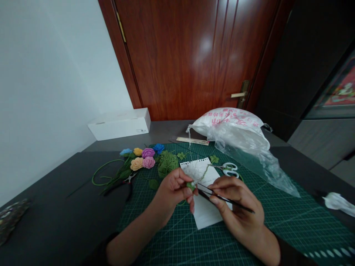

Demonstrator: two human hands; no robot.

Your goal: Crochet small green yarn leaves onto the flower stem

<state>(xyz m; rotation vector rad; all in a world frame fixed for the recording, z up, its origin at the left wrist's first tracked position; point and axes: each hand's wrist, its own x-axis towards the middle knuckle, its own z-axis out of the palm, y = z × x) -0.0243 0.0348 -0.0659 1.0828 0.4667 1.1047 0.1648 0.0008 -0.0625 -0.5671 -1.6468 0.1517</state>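
Observation:
In the head view, my left hand [174, 188] pinches a small green crocheted piece [190, 185] between thumb and fingers. Wispy white fibre [195, 171] shows just above it. My right hand [240, 201] is closed around slim black tweezers [241, 208], whose tips reach the green piece. Beneath both hands lies a sheet of torn-out notebook paper [206, 216]. A ball of green yarn [168, 162] rests beyond my left hand, and a green strand curves up from the piece. White-handled scissors [230, 169] lie beyond my right hand.
Crocheted flowers [148, 153] and pliers [129, 181] lie at the left of the green cutting mat [163, 240]. A white box [119, 123] stands at the back left. A plastic bag of white filling [230, 122] and a flat wooden strip [192, 140] sit at the back.

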